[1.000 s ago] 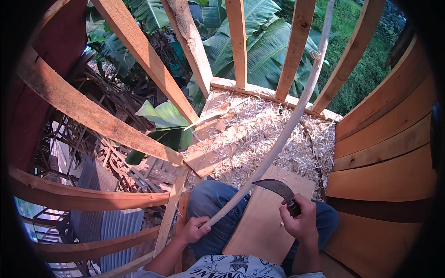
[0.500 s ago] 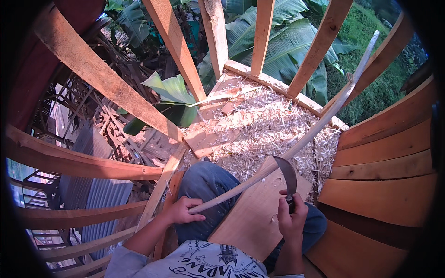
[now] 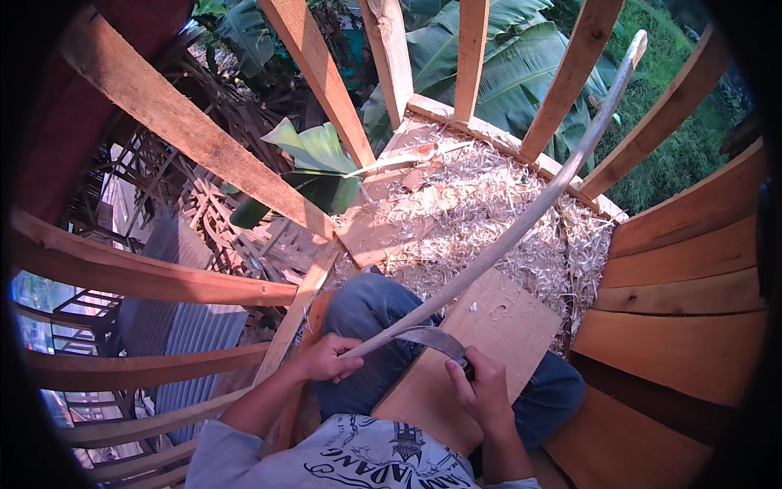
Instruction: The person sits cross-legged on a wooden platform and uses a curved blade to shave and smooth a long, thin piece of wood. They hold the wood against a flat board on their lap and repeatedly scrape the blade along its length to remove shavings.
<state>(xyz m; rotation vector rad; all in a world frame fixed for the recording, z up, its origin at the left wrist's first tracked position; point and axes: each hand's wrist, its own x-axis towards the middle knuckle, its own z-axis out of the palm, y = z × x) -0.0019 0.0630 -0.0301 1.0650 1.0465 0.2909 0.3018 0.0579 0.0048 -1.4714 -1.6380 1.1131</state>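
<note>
Pale shavings [image 3: 497, 213] are lying toward twelve o'clock; left hand [image 3: 332, 359] is gripping the pole [image 3: 520, 229], right hand [image 3: 484, 383] is clenching the sickle [image 3: 437, 339], ideally angling it shallowly, away from the left.

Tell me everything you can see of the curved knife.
The curved knife has a grey, metallic-looking, arched blade and a dark handle, partly hidden by the right hand gripping it. It is held above the board's left edge, tip pointing left, apparently meeting the pale pole near its lower end.
</note>
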